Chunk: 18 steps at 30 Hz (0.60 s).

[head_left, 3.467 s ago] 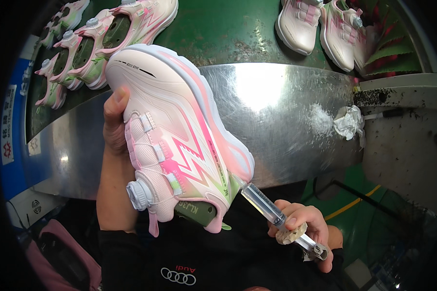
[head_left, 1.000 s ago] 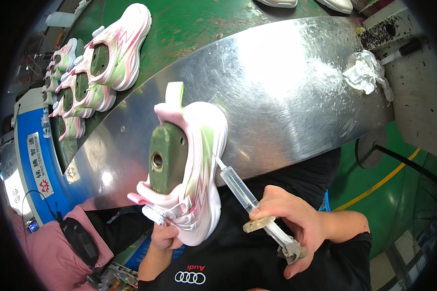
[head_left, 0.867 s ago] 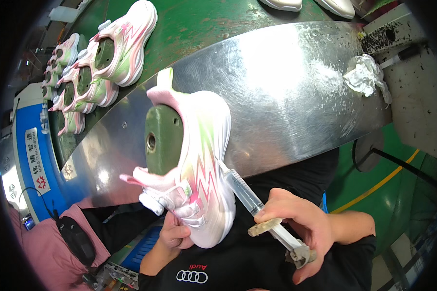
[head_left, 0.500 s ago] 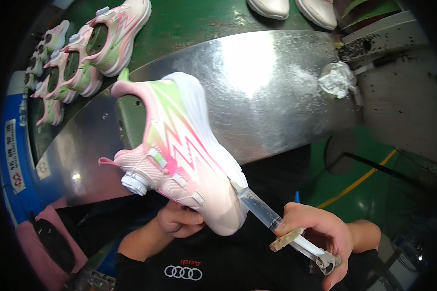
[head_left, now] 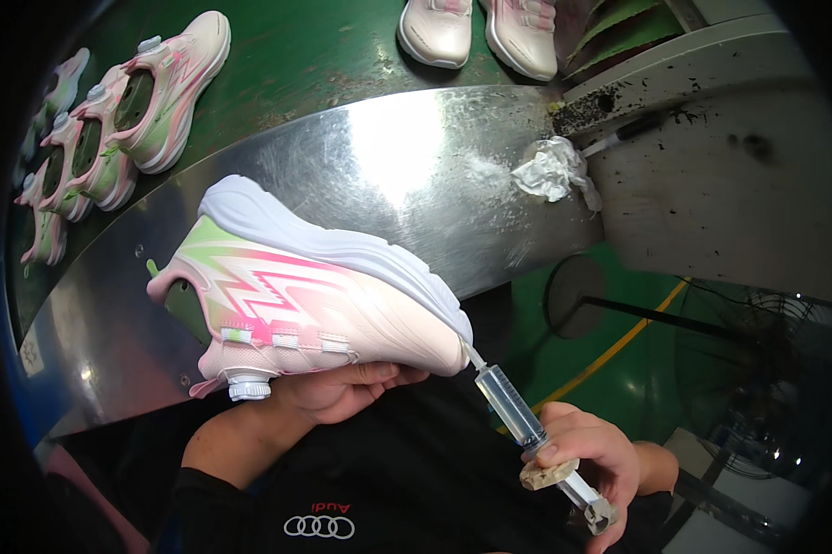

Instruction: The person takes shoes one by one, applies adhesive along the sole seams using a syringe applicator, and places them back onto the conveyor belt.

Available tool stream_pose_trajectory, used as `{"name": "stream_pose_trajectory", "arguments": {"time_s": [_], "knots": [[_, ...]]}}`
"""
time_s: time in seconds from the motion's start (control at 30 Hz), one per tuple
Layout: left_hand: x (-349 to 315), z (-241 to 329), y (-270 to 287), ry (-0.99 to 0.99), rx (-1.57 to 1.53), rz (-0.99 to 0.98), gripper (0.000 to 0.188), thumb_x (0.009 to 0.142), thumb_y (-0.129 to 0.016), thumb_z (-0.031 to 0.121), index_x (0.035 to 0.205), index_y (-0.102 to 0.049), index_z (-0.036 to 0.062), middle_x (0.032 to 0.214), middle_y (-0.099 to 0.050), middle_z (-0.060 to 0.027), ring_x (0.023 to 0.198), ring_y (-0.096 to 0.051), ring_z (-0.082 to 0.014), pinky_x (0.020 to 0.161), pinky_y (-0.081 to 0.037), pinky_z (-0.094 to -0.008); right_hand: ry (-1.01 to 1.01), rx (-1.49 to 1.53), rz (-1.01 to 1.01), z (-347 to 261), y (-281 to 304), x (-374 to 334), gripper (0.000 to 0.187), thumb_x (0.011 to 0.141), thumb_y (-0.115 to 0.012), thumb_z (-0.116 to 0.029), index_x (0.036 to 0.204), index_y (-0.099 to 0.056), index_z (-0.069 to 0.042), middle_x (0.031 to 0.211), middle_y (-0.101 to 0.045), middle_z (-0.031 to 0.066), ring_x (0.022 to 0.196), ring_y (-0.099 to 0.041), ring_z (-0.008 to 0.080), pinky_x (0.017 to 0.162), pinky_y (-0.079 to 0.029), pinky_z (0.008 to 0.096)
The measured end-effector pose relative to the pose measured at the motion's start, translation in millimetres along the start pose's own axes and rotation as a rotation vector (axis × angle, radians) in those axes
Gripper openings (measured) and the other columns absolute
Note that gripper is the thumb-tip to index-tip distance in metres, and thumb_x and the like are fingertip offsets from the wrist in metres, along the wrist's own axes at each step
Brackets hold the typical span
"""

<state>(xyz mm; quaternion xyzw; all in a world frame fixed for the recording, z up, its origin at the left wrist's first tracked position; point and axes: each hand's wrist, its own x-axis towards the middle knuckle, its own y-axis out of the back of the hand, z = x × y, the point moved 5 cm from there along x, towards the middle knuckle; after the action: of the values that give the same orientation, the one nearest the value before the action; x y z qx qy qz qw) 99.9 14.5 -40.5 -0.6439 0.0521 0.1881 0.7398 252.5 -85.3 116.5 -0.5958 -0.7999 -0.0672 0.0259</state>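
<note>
A pink, white and green sneaker (head_left: 342, 300) lies tilted on its side, its thick white sole turned up and away from me. My left hand (head_left: 342, 390) grips it from below, near the lacing side; most of the fingers are hidden behind the shoe. A white dial (head_left: 249, 386) sits on its tongue, and dark green material fills the opening. In my right hand (head_left: 593, 448) is a clear syringe (head_left: 513, 406) with a tan, crusted flange. Its thin tip meets the toe, where the sole joins the upper.
A shiny metal ledge (head_left: 342, 157) curves behind the shoe. Similar sneakers (head_left: 171, 92) stand in a row on the green surface at far left, with a pair of pale shoes (head_left: 476, 32) farther back. Crumpled white tissue (head_left: 554, 169) and a dark-handled brush-like tool (head_left: 623, 134) lie at right.
The sneaker has turned so its toe points right and its sole faces up more. The syringe tip has moved from the sole's side edge to the toe. The whole view has shifted.
</note>
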Motion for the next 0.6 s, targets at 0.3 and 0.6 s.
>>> {"name": "stream_pose_trajectory", "arguments": {"time_s": [0.3,0.6], "knots": [[21,10,-15,-0.087,-0.084,-0.022,0.057,0.081,-0.063,-0.004,0.130,-0.042,0.0151,0.123,-0.054,-0.0075,0.114,-0.054,-0.0231,0.095,-0.048,-0.0362,0.086,-0.185,0.135,7,-2,-9,0.089,0.063,-0.074,-0.059,0.120,-0.049,0.004,0.102,-0.059,0.0113,0.078,-0.051,0.0204,0.069,-0.034,0.0318],[27,16,-20,-0.166,-0.070,-0.036,0.057,0.082,-0.064,0.003,0.133,-0.041,0.0163,0.124,-0.054,-0.0068,0.114,-0.055,-0.0238,0.087,-0.053,-0.0298,0.172,-0.397,0.027,12,-11,2,0.090,0.063,-0.075,-0.058,0.124,-0.046,0.002,0.100,-0.062,0.0119,0.081,-0.056,0.0207,0.065,-0.035,0.0319]]}}
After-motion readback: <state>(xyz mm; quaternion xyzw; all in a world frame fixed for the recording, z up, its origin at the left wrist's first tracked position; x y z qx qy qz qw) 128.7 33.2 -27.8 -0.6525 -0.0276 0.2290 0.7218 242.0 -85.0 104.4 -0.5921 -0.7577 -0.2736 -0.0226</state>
